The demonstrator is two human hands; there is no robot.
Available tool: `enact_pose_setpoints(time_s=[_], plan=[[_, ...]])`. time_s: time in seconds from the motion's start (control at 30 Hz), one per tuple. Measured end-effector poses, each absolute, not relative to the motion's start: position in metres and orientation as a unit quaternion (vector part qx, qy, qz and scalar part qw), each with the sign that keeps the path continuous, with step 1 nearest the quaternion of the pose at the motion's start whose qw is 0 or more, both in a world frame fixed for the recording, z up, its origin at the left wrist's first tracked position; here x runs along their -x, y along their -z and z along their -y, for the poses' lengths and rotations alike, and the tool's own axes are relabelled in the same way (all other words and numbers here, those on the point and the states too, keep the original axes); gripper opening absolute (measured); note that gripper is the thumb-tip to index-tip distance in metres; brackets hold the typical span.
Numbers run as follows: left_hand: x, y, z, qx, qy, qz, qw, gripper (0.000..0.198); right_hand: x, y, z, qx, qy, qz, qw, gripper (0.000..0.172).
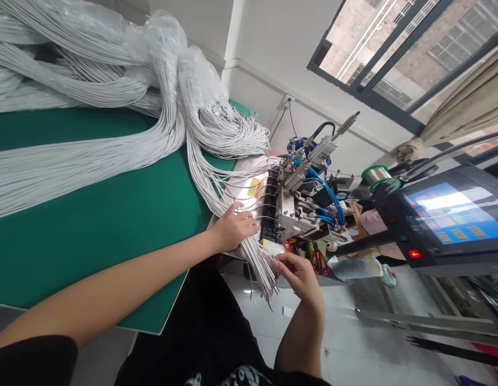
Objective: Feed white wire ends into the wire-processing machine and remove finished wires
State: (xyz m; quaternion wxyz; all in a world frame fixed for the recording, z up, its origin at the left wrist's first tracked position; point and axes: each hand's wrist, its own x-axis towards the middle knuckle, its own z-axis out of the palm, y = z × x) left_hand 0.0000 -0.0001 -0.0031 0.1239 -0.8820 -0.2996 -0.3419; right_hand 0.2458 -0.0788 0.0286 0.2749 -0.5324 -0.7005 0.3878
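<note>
My left hand (233, 226) rests on a bundle of thin white cables (216, 185) that runs across the green mat (91, 225) to a small machine (300, 198). Its fingers curl over the cables near the black fixture (270, 206). My right hand (299, 273) is just below, fingers pinched on the loose ends of the cable bundle (265, 273), which hang off the table's edge. Several single cables lie in the fixture's slots.
A huge heap of white cables (91, 69) in clear plastic fills the far left. To the right stand a touchscreen control box (450, 214), a wire spool (377, 174), blue hoses and red scissors (319, 262). A window is at the upper right.
</note>
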Motion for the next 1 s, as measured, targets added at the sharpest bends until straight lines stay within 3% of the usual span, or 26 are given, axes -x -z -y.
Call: enact_pose_setpoints(time_s=[0.5, 0.87, 1.0], plan=[[0.0, -0.007, 0.004, 0.868, 0.366, 0.291, 0.169, 0.024, -0.23, -0.01, 0.042, 0.574, -0.299, 0.565, 0.513, 0.03], [-0.001, 0.003, -0.002, 0.898, 0.328, 0.253, 0.149, 0.026, -0.218, -0.013, 0.035, 0.517, -0.324, 0.592, 0.527, 0.029], [0.0, 0.001, -0.001, 0.896, 0.318, 0.27, 0.151, 0.026, -0.229, -0.01, 0.035, 0.561, -0.271, 0.595, 0.508, 0.028]])
